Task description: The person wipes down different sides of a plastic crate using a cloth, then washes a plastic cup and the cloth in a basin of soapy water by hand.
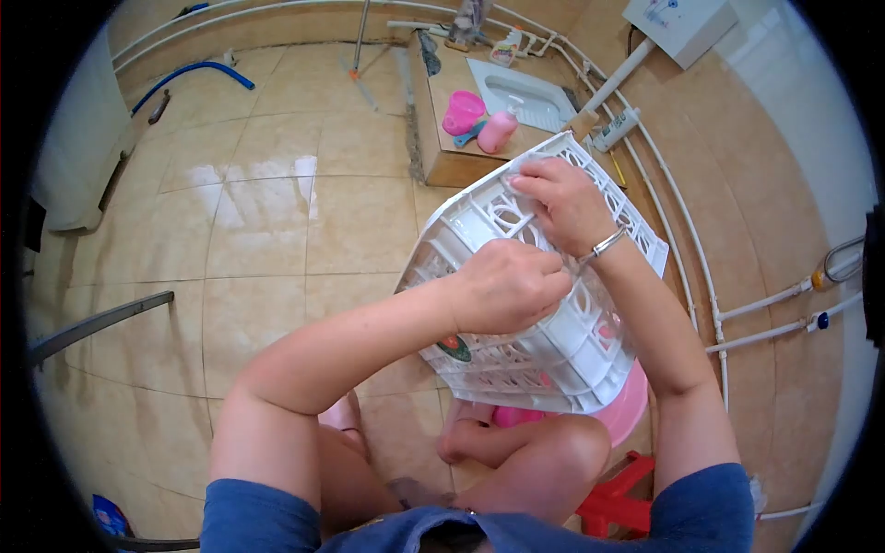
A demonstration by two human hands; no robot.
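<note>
A white plastic openwork basket [590, 369] is tilted in front of my body, above a pink basin [629, 405]. My left hand [512, 286] lies over the basket's side with its fingers curled into a fist; what it may hold is hidden. Farther up the same side, my right hand [562, 205] has its thumb and fingers pinched together near the upper edge, on something clear and too small to name. A bracelet circles the right wrist. Below my left hand, a dark green and red label shows on the basket.
A red stool [616, 498] stands by my knee. Beyond the basket, a tiled step [452, 169] bears a pink cup [464, 112], a pink bottle [498, 132] and a squat toilet [525, 100]. White pipes [687, 221] run along the right wall. A blue hose [207, 64] lies back left.
</note>
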